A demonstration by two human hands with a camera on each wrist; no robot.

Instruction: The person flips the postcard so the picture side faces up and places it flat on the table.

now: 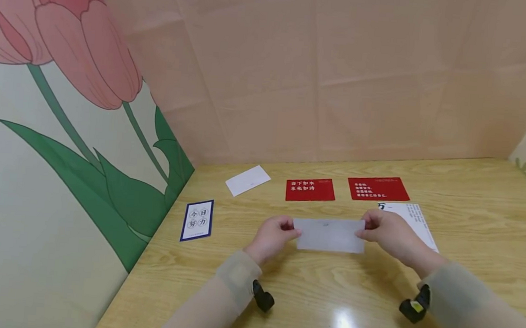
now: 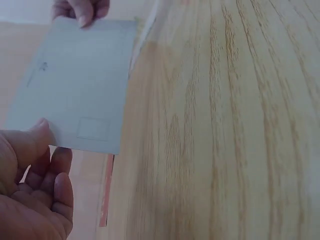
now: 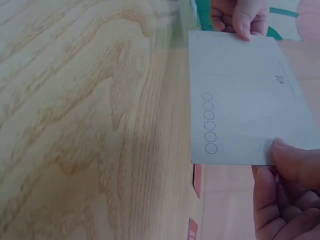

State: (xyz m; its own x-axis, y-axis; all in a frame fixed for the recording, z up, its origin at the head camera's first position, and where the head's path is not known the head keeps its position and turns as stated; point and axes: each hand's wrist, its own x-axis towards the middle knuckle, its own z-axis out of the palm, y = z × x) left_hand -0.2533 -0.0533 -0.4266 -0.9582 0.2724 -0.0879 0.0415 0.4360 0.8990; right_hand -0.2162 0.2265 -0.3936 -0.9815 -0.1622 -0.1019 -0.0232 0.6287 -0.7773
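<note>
A white postcard (image 1: 330, 236) is held up above the table between both hands. My left hand (image 1: 273, 236) pinches its left edge between thumb and fingers, and my right hand (image 1: 389, 234) pinches the right edge. In the right wrist view the postcard (image 3: 240, 100) shows a row of small printed circles and a tiny mark near one edge. A faint stamp box appears on the postcard (image 2: 82, 85) in the left wrist view, near the left thumb. Just behind the right hand lies a white card with dark print (image 1: 413, 222), partly covered by that hand.
Two red cards with white lettering, one in the middle (image 1: 311, 190) and one to the right (image 1: 378, 188), lie at the back of the wooden table (image 1: 308, 301). A blank white card (image 1: 248, 180) and a blue-bordered card (image 1: 196, 220) lie to the left. A pink cloth (image 1: 344, 77) hangs behind.
</note>
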